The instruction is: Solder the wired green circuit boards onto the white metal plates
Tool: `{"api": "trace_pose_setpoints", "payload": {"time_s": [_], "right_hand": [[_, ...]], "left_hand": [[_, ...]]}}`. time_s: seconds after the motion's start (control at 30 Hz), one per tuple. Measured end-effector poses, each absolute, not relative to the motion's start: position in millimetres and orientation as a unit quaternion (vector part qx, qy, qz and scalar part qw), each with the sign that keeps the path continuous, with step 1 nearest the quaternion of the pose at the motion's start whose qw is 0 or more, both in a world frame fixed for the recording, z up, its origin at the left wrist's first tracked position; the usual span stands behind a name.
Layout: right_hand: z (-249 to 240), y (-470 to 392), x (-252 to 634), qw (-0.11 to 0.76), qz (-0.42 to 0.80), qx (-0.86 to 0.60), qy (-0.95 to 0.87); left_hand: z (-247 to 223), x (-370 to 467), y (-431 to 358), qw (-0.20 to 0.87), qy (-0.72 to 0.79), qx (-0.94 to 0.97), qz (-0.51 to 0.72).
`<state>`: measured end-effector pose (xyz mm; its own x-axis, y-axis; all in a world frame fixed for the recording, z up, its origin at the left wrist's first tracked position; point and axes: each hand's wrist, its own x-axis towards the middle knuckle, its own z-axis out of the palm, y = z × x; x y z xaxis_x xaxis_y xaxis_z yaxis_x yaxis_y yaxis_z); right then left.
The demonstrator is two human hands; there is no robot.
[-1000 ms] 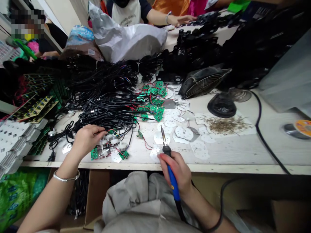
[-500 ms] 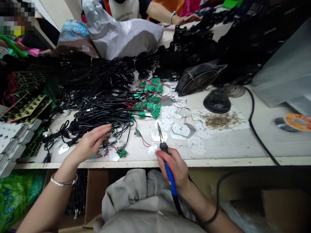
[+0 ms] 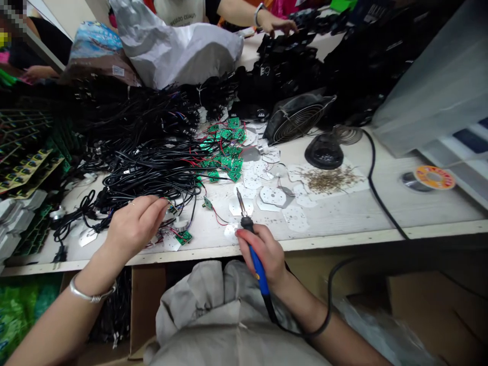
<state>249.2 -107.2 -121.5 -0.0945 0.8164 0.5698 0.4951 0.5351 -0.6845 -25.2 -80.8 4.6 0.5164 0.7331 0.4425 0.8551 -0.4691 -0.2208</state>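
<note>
From afar, I judge that the long black cables [image 3: 148, 170] could be scorched if the slim blue-and-black soldering iron [image 3: 259, 269], perhaps hot, drifts left. My left hand [image 3: 131, 226] has its fingers pinched at a small green circuit board [image 3: 172, 208]; whether they hold it, I cannot tell. My right hand [image 3: 267, 251] grasps the iron, its metal tip [image 3: 241, 202] beyond the fingers.

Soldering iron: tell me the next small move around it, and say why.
Probably ease the small board by the left hand toward the soldering iron. The left fingertips are at that board, though whether they grip it is unclear, and the right hand holds the iron with its tip apart from it.
</note>
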Motion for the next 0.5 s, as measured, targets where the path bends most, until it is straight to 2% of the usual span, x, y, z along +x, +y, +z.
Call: {"api": "trace_pose_setpoints", "payload": {"time_s": [0.13,0.33,0.4,0.5], "right_hand": [[-116.6,-106.7,251.6,0.502,0.162,-0.443,-0.725],[-107.8,-101.5,262.8,0.482,0.195,-0.429,-0.739],[-103.7,-98.4,265.0,0.484,0.189,-0.423,-0.742],[-100.6,-94.5,264.4,0.488,0.193,-0.426,-0.737]], "left_hand": [[-5.0,16.7,-80.0,0.103,-0.526,-0.822,-0.19],[-43.3,61.7,-84.2,0.032,-0.458,-0.851,-0.256],[-53.0,65.0,-88.2,0.031,-0.454,-0.86,-0.231],[-61.5,59.2,-95.8,0.061,-0.473,-0.87,-0.126]]}}
